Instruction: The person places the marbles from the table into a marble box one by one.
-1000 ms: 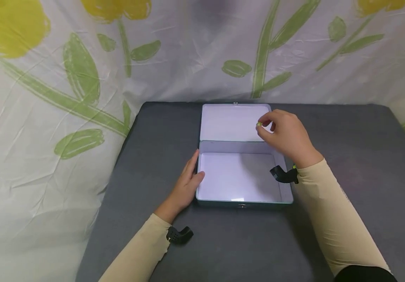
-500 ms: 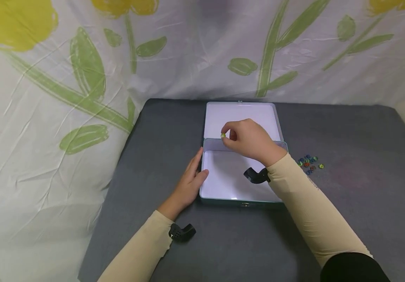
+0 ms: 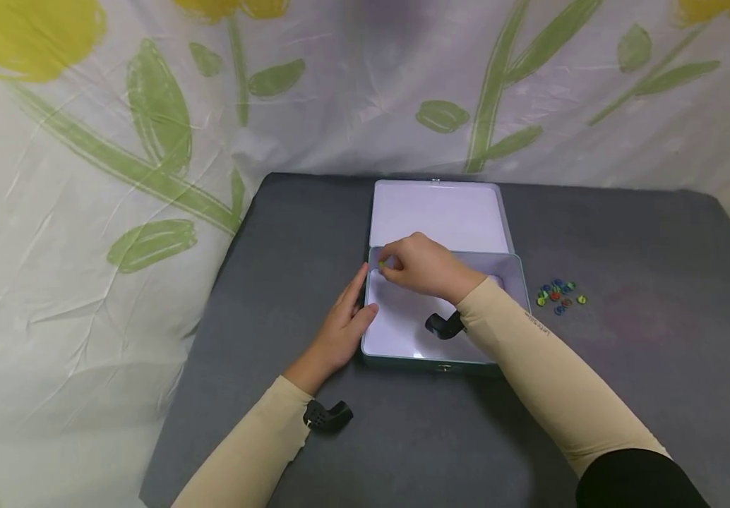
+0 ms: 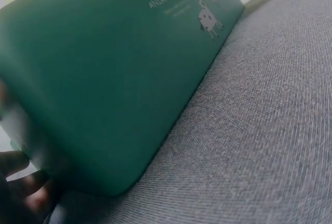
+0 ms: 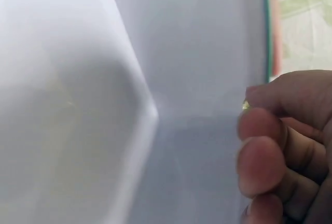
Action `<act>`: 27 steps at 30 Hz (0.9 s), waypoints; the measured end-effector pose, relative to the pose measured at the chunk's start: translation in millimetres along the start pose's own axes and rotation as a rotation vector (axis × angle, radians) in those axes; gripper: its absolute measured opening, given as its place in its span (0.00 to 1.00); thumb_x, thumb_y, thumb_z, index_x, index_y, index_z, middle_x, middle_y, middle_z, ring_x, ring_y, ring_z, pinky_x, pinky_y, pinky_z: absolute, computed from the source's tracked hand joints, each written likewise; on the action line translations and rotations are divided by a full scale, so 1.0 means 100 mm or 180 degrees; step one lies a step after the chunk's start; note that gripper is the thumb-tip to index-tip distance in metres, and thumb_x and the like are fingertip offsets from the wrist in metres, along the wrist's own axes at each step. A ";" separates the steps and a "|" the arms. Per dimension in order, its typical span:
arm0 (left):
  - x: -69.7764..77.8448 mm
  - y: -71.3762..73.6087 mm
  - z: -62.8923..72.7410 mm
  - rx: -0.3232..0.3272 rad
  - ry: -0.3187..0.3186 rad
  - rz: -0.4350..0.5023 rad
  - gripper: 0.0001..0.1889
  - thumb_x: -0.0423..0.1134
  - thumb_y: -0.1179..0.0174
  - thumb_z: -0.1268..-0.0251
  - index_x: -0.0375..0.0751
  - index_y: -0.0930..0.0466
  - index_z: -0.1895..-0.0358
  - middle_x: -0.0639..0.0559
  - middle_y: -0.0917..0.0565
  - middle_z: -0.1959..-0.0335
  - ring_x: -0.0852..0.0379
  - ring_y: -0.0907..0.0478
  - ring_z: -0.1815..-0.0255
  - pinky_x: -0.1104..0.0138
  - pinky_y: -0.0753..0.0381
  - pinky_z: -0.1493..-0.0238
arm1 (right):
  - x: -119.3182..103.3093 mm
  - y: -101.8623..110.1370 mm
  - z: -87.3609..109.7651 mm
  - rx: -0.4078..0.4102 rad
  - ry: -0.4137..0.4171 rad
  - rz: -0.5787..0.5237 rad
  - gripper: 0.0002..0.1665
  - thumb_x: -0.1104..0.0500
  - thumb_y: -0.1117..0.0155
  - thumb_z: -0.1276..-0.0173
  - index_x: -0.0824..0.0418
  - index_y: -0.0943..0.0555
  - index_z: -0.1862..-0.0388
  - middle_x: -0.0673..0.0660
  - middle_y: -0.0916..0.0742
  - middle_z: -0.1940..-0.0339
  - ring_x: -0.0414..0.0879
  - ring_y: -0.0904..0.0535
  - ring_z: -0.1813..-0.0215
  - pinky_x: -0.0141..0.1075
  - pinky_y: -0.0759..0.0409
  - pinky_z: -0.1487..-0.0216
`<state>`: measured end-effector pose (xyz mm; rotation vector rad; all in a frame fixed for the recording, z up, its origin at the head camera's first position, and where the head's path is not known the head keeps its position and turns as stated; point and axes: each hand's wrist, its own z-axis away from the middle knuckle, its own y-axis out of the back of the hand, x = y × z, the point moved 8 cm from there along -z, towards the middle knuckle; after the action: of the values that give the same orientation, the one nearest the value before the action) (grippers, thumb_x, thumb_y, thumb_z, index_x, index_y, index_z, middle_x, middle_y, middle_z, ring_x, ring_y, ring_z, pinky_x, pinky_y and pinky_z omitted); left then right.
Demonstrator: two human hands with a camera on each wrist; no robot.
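Note:
A shallow tin box (image 3: 397,331), white inside and green outside, lies with its hinged lid (image 3: 444,212) laid back. My right hand (image 3: 419,264) reaches over its far left corner and pinches a small yellow-green marble (image 5: 246,105) between thumb and fingertips. Most of the marble is hidden by the fingers. Along the box's left side rests my left hand (image 3: 336,335), its fingers fairly straight and its thumb at the rim. The left wrist view shows the green outer wall (image 4: 114,79) with a clasp and a printed giraffe; finger ends are dark at the lower left.
Several loose marbles (image 3: 555,296), blue, green, orange and yellow, lie in a cluster on the grey tabletop (image 3: 644,367) right of the box. A curtain (image 3: 339,127) with printed flowers hangs behind the table's back edge.
My right hand has travelled left across the box with the marble, lowering toward the far left corner. The marble cluster, earlier behind the right arm, now shows. My left hand stays against the box.

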<state>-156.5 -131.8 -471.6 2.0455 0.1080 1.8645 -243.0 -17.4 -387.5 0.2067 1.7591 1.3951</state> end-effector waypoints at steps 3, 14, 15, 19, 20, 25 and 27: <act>0.03 0.01 0.00 -0.0001 -0.0045 0.0004 0.37 0.46 0.51 0.19 0.54 0.53 0.12 0.45 0.47 0.14 0.43 0.36 0.23 0.45 0.30 0.32 | 0.01 -0.07 -0.03 -0.0082 0.0063 -0.0029 0.11 0.62 0.31 0.28 0.66 0.10 0.51 0.49 0.17 0.81 0.40 0.27 0.78 0.35 0.26 0.69; 0.02 0.03 -0.01 -0.0021 -0.0025 0.0043 0.37 0.43 0.50 0.18 0.52 0.53 0.13 0.45 0.48 0.14 0.41 0.27 0.30 0.50 0.22 0.39 | 0.16 -0.24 -0.11 -0.0114 0.0006 -0.0027 0.10 0.66 0.33 0.28 0.67 0.10 0.52 0.51 0.18 0.77 0.42 0.28 0.73 0.37 0.27 0.63; 0.02 0.03 -0.01 -0.0023 -0.0030 0.0066 0.37 0.43 0.50 0.18 0.52 0.53 0.13 0.45 0.47 0.14 0.41 0.27 0.29 0.50 0.22 0.39 | 0.17 -0.25 -0.11 -0.0102 -0.0007 -0.0012 0.10 0.66 0.33 0.28 0.67 0.10 0.52 0.52 0.17 0.76 0.43 0.28 0.73 0.37 0.27 0.63; 0.03 0.03 -0.01 -0.0008 -0.0060 0.0109 0.37 0.42 0.50 0.19 0.50 0.52 0.13 0.43 0.47 0.14 0.41 0.24 0.34 0.51 0.21 0.41 | 0.20 -0.29 -0.11 -0.0123 -0.0043 0.0075 0.09 0.66 0.33 0.29 0.66 0.10 0.54 0.52 0.16 0.72 0.44 0.26 0.70 0.37 0.26 0.61; 0.03 0.03 -0.01 -0.0003 -0.0066 0.0110 0.37 0.42 0.50 0.18 0.50 0.52 0.13 0.43 0.47 0.14 0.41 0.24 0.34 0.51 0.20 0.41 | 0.20 -0.31 -0.11 -0.0139 -0.0052 0.0100 0.09 0.66 0.33 0.29 0.66 0.10 0.54 0.52 0.15 0.72 0.44 0.26 0.70 0.37 0.26 0.61; 0.02 0.01 -0.01 0.0011 -0.0080 0.0089 0.37 0.42 0.50 0.19 0.51 0.52 0.13 0.45 0.47 0.14 0.44 0.30 0.27 0.48 0.24 0.36 | 0.21 -0.36 -0.09 -0.0179 -0.0048 0.0402 0.08 0.66 0.32 0.30 0.64 0.09 0.56 0.53 0.11 0.68 0.44 0.25 0.69 0.40 0.20 0.59; 0.01 0.00 -0.01 0.0018 -0.0092 0.0094 0.37 0.42 0.50 0.19 0.50 0.52 0.13 0.45 0.47 0.14 0.45 0.37 0.21 0.46 0.28 0.32 | 0.22 -0.38 -0.07 -0.0185 -0.0046 0.0549 0.08 0.65 0.31 0.31 0.63 0.08 0.56 0.53 0.08 0.64 0.43 0.23 0.68 0.42 0.18 0.57</act>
<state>-157.5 -131.6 -470.7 2.0878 0.0759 1.8536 -248.0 -22.9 -431.6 0.3429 1.7190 1.5614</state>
